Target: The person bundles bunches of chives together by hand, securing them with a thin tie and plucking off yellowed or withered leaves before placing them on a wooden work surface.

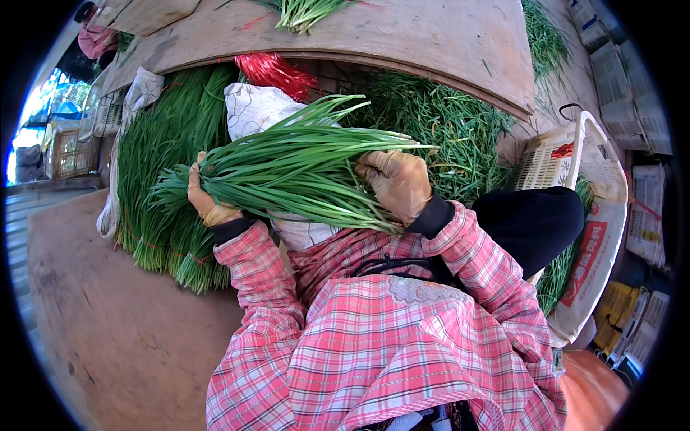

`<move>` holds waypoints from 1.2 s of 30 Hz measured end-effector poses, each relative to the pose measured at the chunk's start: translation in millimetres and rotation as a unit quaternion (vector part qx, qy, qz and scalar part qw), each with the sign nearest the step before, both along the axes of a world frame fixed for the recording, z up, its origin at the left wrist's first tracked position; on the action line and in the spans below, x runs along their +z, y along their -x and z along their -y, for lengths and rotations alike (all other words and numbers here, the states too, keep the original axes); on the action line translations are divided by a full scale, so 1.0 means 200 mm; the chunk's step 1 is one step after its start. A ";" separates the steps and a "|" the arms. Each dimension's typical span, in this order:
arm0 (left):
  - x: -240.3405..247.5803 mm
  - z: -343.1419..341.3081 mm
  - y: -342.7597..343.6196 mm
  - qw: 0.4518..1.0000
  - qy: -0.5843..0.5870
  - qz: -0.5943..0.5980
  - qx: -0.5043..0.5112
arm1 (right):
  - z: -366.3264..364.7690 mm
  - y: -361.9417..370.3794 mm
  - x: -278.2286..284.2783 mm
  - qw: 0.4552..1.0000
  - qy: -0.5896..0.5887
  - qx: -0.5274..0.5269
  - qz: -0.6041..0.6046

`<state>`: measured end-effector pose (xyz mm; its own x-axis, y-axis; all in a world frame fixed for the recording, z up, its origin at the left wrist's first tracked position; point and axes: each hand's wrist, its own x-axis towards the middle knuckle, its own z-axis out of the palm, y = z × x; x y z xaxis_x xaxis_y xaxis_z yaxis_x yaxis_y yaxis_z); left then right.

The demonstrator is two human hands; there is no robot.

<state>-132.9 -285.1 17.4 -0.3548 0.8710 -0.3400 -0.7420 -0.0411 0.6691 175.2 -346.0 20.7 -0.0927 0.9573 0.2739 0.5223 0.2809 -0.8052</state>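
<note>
A loose bunch of long, flat-leaved garlic chives (287, 172) lies across in front of me, leaf tips to the left and pale stem ends to the right. My left hand (208, 197), in a tan glove, is wrapped round the leafy end, thumb on top and fingers partly hidden beneath. At the stem end, my right hand (399, 184), gloved too, is closed with its fingers curled in against the stems. Some stems pass above that fist and others below it. Under the bunch a white sack (257, 108) covers my lap in part.
Tied chive bundles (154, 158) are stacked at left. Red plastic ties (277, 75) hang under the wooden board (402, 43), which bears another bunch (305, 13). Loose green trimmings (438, 122) lie beyond my right hand. A white crate (550, 159) stands at right. Another person (97, 39) is far left.
</note>
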 end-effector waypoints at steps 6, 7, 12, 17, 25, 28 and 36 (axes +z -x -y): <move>-0.02 0.00 0.01 1.000 0.010 -0.011 -0.016 | 0.02 -0.03 -0.05 0.949 0.167 -0.055 -0.264; -0.02 0.00 0.01 1.000 0.012 -0.016 -0.009 | 0.03 -0.06 -0.03 0.933 0.197 -0.063 -0.293; -0.06 0.00 0.05 1.000 0.011 0.009 -0.020 | 0.13 -0.23 0.04 0.890 0.193 -0.157 -0.383; -0.13 -0.02 0.13 1.000 -0.001 0.021 -0.021 | 0.26 -0.71 -0.16 0.875 0.151 -0.320 -0.330; -0.13 -0.02 0.09 0.999 -0.001 0.042 -0.023 | 0.21 -0.51 -0.04 0.992 0.035 -0.118 -0.017; -0.08 -0.01 0.05 1.000 0.014 0.004 0.003 | 0.14 -0.30 0.06 0.997 -0.028 -0.066 -0.017; -0.11 -0.01 0.07 1.000 -0.001 -0.006 0.005 | 0.25 -0.62 -0.07 0.971 0.128 -0.175 -0.097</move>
<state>-147.7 -283.7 -3.6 -0.3678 0.8677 -0.3344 -0.7336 -0.0497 0.6778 298.8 -395.6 7.0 0.2803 0.9599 0.0019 0.3810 -0.1094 -0.9181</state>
